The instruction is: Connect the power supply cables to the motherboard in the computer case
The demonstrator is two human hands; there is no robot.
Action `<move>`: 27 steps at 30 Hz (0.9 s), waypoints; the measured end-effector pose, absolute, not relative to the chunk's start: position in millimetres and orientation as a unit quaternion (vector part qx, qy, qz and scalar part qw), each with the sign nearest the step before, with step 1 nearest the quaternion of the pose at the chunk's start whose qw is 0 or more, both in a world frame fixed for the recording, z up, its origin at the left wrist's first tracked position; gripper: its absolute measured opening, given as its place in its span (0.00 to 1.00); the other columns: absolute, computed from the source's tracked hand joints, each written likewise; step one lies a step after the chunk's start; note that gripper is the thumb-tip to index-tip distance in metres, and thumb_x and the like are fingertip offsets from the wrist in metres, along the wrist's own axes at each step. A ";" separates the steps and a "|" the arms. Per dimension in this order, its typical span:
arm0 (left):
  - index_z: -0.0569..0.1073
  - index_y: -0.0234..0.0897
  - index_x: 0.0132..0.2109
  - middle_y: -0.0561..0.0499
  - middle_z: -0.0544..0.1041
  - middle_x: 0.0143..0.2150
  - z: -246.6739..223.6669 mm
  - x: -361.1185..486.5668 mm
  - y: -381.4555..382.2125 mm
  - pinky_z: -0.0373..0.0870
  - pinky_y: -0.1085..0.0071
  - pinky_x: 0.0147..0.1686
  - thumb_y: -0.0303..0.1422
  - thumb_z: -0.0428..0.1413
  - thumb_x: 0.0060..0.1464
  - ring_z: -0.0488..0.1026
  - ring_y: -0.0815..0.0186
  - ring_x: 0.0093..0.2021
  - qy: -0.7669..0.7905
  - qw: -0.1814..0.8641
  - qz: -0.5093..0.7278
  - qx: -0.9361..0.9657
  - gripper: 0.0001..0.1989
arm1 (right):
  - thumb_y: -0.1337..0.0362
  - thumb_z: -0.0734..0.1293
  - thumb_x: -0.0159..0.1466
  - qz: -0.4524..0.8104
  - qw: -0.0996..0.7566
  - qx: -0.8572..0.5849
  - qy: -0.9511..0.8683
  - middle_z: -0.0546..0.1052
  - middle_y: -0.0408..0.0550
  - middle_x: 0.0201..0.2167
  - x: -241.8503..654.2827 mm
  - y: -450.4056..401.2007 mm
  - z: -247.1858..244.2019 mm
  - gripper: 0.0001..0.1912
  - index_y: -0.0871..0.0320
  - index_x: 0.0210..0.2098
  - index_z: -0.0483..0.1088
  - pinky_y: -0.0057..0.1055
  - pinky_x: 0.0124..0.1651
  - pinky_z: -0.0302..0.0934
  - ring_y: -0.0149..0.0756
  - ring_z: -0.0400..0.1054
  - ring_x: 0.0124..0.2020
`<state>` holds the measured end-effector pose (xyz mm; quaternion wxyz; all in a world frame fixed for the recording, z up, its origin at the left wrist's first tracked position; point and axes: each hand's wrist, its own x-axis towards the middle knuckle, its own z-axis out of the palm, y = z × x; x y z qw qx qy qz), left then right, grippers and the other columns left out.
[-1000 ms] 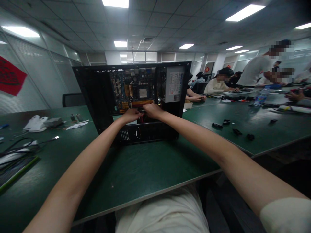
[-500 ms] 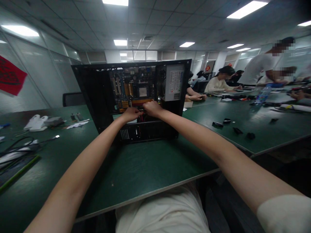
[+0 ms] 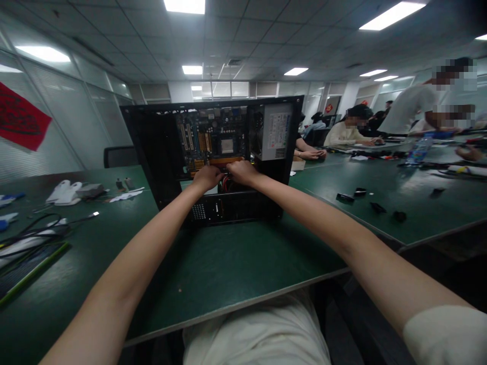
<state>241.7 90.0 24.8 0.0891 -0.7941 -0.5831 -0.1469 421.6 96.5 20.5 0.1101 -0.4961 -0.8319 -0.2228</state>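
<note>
An open black computer case [image 3: 152,147] stands upright on the green table [image 3: 228,258]. Inside it are a circuit board [image 3: 213,133] and, at the upper right, a silver power supply [image 3: 274,133]. Both hands reach into the lower middle of the case, close together. My left hand [image 3: 207,177] has its fingers closed near thin red and dark wires [image 3: 225,184]. Just to its right, my right hand [image 3: 242,172] is also closed, beside an orange strip at the board's lower edge. What the fingertips hold is too small to make out.
Cables [image 3: 45,228], a green-edged board [image 3: 34,274] and white plastic pieces [image 3: 65,192] lie at left. Small black parts [image 3: 378,207] and a bottle [image 3: 418,149] are at right. Several people sit or stand beyond, at the back right.
The whole view has shifted slightly, so the case appears a little further right. My left hand has turned slightly; both hands stay at the same part of the case.
</note>
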 end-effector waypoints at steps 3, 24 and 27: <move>0.86 0.42 0.56 0.39 0.85 0.57 26.1 243.7 87.6 0.75 0.63 0.49 0.45 0.52 0.72 0.81 0.47 0.57 -0.592 0.088 -0.140 -0.789 0.21 | 0.61 0.66 0.75 -0.220 0.108 -0.499 -0.831 0.83 0.68 0.54 421.3 96.3 20.5 0.18 0.63 0.59 0.76 0.42 0.53 0.72 0.59 0.79 0.58; 0.85 0.40 0.57 0.37 0.85 0.57 29.1 249.2 81.3 0.78 0.58 0.54 0.45 0.51 0.72 0.81 0.44 0.59 -0.610 0.087 -0.121 -0.778 0.22 | 0.61 0.68 0.75 -0.195 0.110 -0.514 -0.828 0.82 0.67 0.56 422.6 99.4 20.5 0.18 0.63 0.60 0.74 0.42 0.55 0.72 0.59 0.78 0.60; 0.85 0.40 0.57 0.37 0.85 0.57 28.0 247.8 83.3 0.78 0.58 0.54 0.44 0.51 0.72 0.81 0.45 0.59 -0.605 0.088 -0.125 -0.781 0.22 | 0.61 0.68 0.75 -0.193 0.112 -0.512 -0.829 0.82 0.67 0.57 422.7 99.6 20.1 0.18 0.63 0.60 0.74 0.41 0.55 0.72 0.59 0.78 0.60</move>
